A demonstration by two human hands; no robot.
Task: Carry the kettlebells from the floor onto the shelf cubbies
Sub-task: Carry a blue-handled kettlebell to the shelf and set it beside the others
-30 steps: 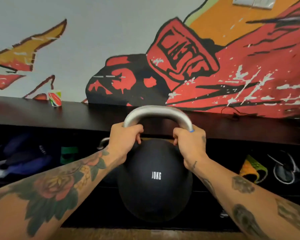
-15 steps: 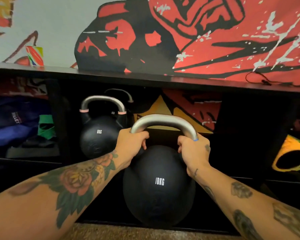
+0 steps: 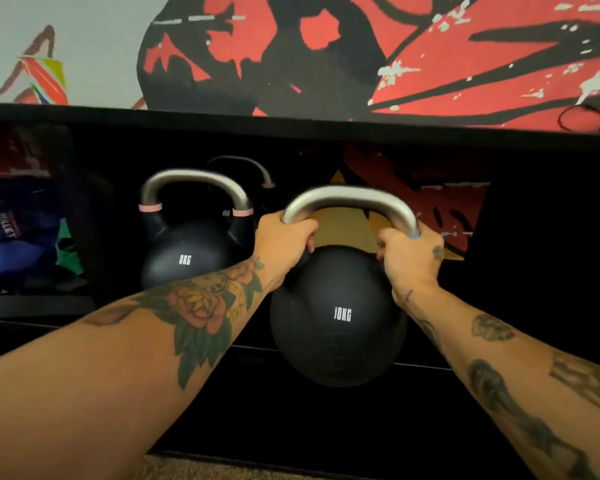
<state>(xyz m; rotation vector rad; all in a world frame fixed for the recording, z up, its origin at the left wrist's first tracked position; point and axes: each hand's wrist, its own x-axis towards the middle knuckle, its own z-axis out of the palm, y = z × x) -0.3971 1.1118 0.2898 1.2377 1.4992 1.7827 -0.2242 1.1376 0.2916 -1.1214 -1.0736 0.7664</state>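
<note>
A black 10 kg kettlebell (image 3: 340, 317) with a grey handle hangs in the air in front of the middle cubby of the black shelf (image 3: 291, 128). My left hand (image 3: 284, 239) grips the left foot of its handle and my right hand (image 3: 409, 258) grips the right foot. Inside the same cubby, to the left, stands a black 8 kg kettlebell (image 3: 187, 251) with pink bands on its handle. Behind it a third kettlebell handle (image 3: 253, 168) shows dimly; its body is hidden.
The cubby at the left holds a blue bag (image 3: 11, 237) and a green cloth (image 3: 68, 252). A colourful cup (image 3: 44, 79) stands on the shelf top, with a dark cable (image 3: 586, 119) at the far right. A painted wall rises behind. Carpet (image 3: 194, 471) shows below.
The shelf has come closer and my view has dropped, so the cubby's inside and the 8 kg kettlebell now show. Both hands keep their grip on the 10 kg kettlebell.
</note>
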